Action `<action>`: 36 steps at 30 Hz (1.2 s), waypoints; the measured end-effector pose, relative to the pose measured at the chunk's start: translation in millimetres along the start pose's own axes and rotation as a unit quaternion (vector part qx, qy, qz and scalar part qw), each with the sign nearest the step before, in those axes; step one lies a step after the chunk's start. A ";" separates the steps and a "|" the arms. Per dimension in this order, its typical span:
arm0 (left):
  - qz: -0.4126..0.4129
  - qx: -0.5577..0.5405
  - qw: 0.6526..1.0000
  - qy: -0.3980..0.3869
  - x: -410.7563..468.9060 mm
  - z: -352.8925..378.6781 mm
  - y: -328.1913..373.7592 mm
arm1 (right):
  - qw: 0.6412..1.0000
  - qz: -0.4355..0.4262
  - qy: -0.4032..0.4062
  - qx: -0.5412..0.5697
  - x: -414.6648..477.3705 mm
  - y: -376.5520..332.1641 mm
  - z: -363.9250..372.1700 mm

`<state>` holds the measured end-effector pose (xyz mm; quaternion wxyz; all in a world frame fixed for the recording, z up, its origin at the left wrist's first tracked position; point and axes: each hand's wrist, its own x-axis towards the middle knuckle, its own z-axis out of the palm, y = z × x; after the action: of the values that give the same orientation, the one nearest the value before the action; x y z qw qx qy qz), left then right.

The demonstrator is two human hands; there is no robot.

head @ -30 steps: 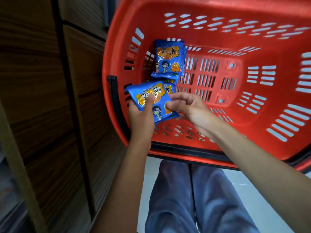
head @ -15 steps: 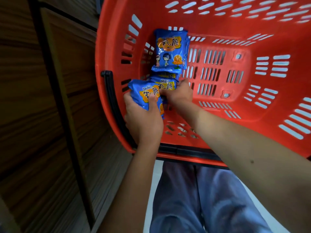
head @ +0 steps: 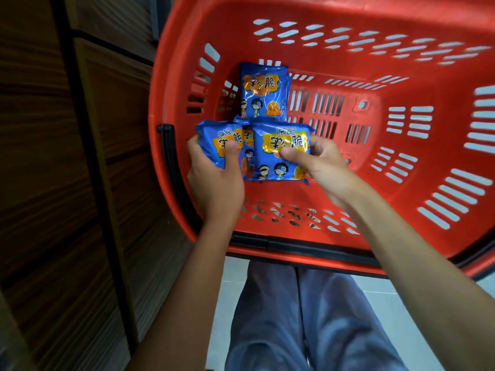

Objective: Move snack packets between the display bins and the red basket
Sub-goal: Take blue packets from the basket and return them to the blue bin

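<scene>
Two hands' fingers each pinch a glossy blue packet (head: 281, 153) inside the slotted red basket (head: 375, 183).

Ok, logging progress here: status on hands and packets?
Left hand gripping one blue packet. Right hand gripping another. Both over the red basket; more packets inside. Nothing blocking.

One view only, head-worn, wide-angle. Looks steeply down and forward, close over the red basket (head: 171, 84), which fills the frame from 11 to 3 o'clock. Both forearms enter from 6 o'clock; the wearer's trousers (head: 294, 317) lie straight below at 6. Wooden cabinet (head: 53, 183) runs along 9 o'clock, edges bowed by the lens. No second view to overlap.
</scene>
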<state>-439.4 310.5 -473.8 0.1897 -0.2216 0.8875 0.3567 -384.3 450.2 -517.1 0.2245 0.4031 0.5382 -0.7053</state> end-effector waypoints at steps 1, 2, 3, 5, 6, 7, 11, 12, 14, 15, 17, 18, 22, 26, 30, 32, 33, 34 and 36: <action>-0.035 -0.053 0.997 -0.038 2.6 1.3 1.4 | 0.999 0.009 -0.023 0.020 -2.4 -4.7 2.6; -0.078 -0.112 0.987 -0.085 4.6 2.2 3.1 | 0.998 0.021 -0.034 0.038 -2.0 -6.2 7.0; -0.119 -0.175 0.969 -0.128 5.9 3.7 4.4 | 0.997 0.032 -0.036 0.054 -2.3 -8.6 14.2; -0.165 -0.252 0.938 -0.169 6.0 7.5 5.0 | 0.998 0.051 -0.009 0.045 -0.6 -14.3 29.4; -0.174 -0.261 0.933 -0.175 5.3 9.3 4.5 | 0.998 0.055 0.002 0.028 0.6 -15.9 35.5; -0.181 -0.267 0.930 -0.177 4.6 10.8 3.0 | 0.998 0.056 0.006 0.014 1.9 -17.4 40.5; -0.230 -0.308 0.902 -0.195 8.2 12.0 -4.7 | 0.997 0.073 0.011 -0.007 14.9 -19.9 43.1; -0.238 -0.313 0.899 -0.194 10.1 11.8 -6.8 | 0.997 0.079 0.009 0.000 20.5 -20.8 40.8; -0.248 -0.320 0.895 -0.187 13.0 12.9 -11.7 | 0.997 0.066 0.037 0.001 37.0 -22.1 36.5; -0.253 -0.320 0.895 -0.180 14.4 13.8 -14.5 | 0.995 0.050 0.081 -0.012 47.6 -23.3 35.4; -0.267 -0.313 0.896 -0.169 16.9 15.2 -19.5 | 0.984 0.010 0.175 -0.045 72.8 -21.0 32.8; -0.277 -0.307 0.896 -0.164 17.7 15.9 -21.6 | 0.977 0.004 0.201 -0.074 84.5 -20.3 32.7; -0.308 -0.293 0.895 -0.134 18.9 19.9 -32.3 | 0.961 0.040 0.206 -0.179 119.6 -16.4 37.0; -0.304 -0.292 0.898 -0.126 17.1 21.7 -37.2 | 0.963 0.037 0.211 -0.162 130.5 -9.3 34.6; -0.300 -0.302 0.895 -0.133 12.0 20.6 -36.2 | 0.961 0.049 0.228 -0.149 122.2 -1.4 22.9; -0.294 -0.310 0.893 -0.144 10.1 19.1 -35.1 | 0.962 0.051 0.238 -0.122 115.7 -1.6 17.1; -0.297 -0.307 0.892 -0.146 9.2 18.3 -34.7 | 0.963 0.042 0.244 -0.103 112.1 -3.1 14.5; -0.303 -0.301 0.893 -0.144 8.5 17.4 -34.9 | 0.964 0.030 0.250 -0.083 107.5 -5.5 11.5; -0.307 -0.293 0.895 -0.139 6.8 15.9 -35.5 | 0.970 0.009 0.241 -0.024 93.2 -11.2 4.0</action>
<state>-423.5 297.2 -507.3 0.3377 -0.4764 0.5955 0.5517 -447.5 460.9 -585.7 0.1042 0.5602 0.5898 -0.5722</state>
